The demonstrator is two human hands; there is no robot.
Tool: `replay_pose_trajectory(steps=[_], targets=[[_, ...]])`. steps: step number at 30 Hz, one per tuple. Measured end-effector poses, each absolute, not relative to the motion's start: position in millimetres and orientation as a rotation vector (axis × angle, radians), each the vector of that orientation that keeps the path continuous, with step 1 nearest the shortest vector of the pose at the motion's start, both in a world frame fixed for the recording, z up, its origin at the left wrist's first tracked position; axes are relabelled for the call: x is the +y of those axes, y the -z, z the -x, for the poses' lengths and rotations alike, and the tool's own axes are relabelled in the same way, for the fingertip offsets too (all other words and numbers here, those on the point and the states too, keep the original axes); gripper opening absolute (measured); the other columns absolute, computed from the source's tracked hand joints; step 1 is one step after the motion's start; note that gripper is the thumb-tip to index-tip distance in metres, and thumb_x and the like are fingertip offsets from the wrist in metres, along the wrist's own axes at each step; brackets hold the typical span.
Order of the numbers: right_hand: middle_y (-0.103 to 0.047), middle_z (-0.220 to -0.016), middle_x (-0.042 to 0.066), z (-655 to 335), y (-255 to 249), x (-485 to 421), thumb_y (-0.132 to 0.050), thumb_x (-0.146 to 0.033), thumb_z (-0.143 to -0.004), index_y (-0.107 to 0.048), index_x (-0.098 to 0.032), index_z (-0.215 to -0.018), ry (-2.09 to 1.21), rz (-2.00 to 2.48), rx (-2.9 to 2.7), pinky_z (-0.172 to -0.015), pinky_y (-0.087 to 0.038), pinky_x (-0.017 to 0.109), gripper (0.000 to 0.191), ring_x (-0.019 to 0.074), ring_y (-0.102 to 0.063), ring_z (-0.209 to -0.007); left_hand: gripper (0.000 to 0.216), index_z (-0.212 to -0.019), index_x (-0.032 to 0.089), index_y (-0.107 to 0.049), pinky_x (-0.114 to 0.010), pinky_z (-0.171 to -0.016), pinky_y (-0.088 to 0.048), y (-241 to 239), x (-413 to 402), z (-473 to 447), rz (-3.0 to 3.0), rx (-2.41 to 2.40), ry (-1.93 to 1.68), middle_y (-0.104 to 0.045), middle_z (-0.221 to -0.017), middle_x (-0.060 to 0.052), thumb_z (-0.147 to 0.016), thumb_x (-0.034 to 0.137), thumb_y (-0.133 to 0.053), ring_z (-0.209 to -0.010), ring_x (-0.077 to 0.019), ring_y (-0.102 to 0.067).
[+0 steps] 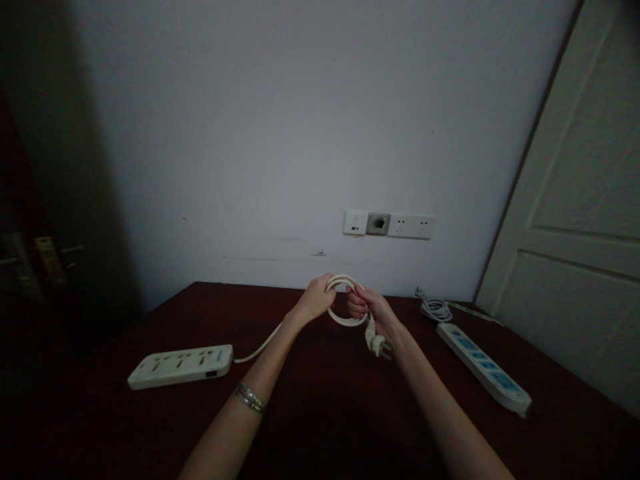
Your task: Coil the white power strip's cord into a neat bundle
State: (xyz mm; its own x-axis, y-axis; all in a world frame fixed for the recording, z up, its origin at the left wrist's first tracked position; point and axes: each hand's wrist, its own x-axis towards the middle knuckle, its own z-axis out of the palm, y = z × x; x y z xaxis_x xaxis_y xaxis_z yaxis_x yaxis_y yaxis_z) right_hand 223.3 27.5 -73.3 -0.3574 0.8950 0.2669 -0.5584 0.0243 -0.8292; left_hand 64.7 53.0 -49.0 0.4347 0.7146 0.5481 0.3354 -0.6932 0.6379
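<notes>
A white power cord (346, 323) is looped into a round coil above the table, held between both hands. My left hand (319, 297) is closed round the coil's left side. On the right side, my right hand (367, 305) grips the coil, fingers curled. The cord's plug (379, 345) hangs below my right hand, prongs pointing right and down. From my left hand the cord runs behind the forearm to a white power strip (183, 365), which lies on the table at the left with its sockets facing up.
A second power strip (483, 363) with blue sockets lies on the right of the dark red table (320, 413), its grey cord (436, 309) coiled behind it. Wall sockets (411, 227) sit above the table's back edge. Doors stand at both sides.
</notes>
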Motion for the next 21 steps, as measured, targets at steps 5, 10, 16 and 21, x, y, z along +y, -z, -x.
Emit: replay_pose_trajectory(steps=[5,10,16,21], targets=[[-0.017,-0.041,-0.013,-221,72,31,-0.062,-0.048,-0.072,-0.045,-0.017,-0.067,-1.572,0.491,-1.095,-0.028,-0.009,0.012,0.035,0.0016,-0.006,-0.033,0.022,-0.087,0.012,-0.061,-0.023,-0.063,-0.040,49,57,-57,-2.196,0.830,-0.960,-0.062,-0.075,-0.003,-0.072,0.026,-0.053,-0.067,-0.0134,-0.053],[-0.019,-0.039,-0.013,-214,64,20,-0.061,-0.052,-0.070,-0.035,-0.018,-0.058,-1.512,0.577,-1.074,-0.027,-0.008,0.013,0.045,0.0007,-0.008,-0.030,0.031,-0.069,0.008,-0.062,-0.025,-0.060,-0.042,56,58,-57,-1.762,0.601,-0.709,-0.061,-0.061,-0.005,-0.068,0.040,-0.061,-0.059,-0.0136,-0.056],[-0.026,-0.039,-0.010,-202,67,17,-0.061,-0.048,-0.073,-0.026,-0.018,-0.053,-1.586,0.518,-0.943,-0.027,-0.014,0.012,0.049,0.0015,-0.019,-0.030,0.035,-0.047,0.016,-0.039,-0.022,-0.046,-0.035,62,58,-70,-1.464,0.568,-0.820,-0.032,-0.034,0.009,-0.061,0.035,-0.066,-0.032,-0.0038,-0.032],[-0.025,-0.039,-0.010,-201,72,21,-0.058,-0.041,-0.078,-0.024,-0.018,-0.052,-1.700,0.462,-0.848,-0.026,-0.014,0.010,0.048,0.0005,-0.017,-0.031,0.034,-0.046,0.019,-0.029,-0.020,-0.039,-0.027,68,60,-77,-1.403,0.610,-0.853,-0.021,-0.033,0.012,-0.062,0.024,-0.059,-0.029,-0.0013,-0.018]])
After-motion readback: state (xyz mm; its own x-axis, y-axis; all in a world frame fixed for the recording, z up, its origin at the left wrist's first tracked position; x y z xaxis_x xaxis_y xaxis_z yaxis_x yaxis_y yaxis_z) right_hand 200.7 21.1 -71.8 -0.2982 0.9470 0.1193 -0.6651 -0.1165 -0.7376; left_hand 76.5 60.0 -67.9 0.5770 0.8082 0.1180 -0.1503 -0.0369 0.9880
